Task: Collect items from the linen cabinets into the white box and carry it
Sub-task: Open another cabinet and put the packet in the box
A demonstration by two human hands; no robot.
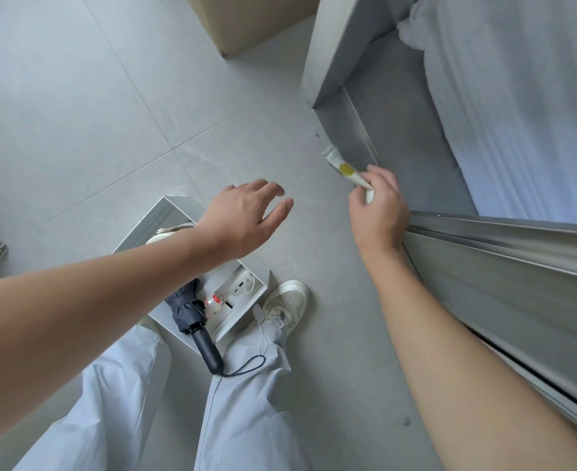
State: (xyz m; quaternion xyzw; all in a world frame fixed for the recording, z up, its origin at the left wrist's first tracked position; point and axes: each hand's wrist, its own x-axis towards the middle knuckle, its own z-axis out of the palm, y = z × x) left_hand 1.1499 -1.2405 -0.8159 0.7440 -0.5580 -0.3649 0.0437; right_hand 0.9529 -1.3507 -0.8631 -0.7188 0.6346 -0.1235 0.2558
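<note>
Right hand (379,212) pinched on a small tube (345,169) beside the open cabinet (348,127); left hand (243,215) empty, fingers spread, above the white box (164,212) on the floor. Best lowered in flat, clear of the umbrella (192,317).

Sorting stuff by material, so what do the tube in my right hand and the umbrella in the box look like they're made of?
Tube: looks like soft plastic, glossy cream with a yellow spot, though blurred. Umbrella: dark matte fabric canopy in folds, smooth black handle, probably plastic.
</note>
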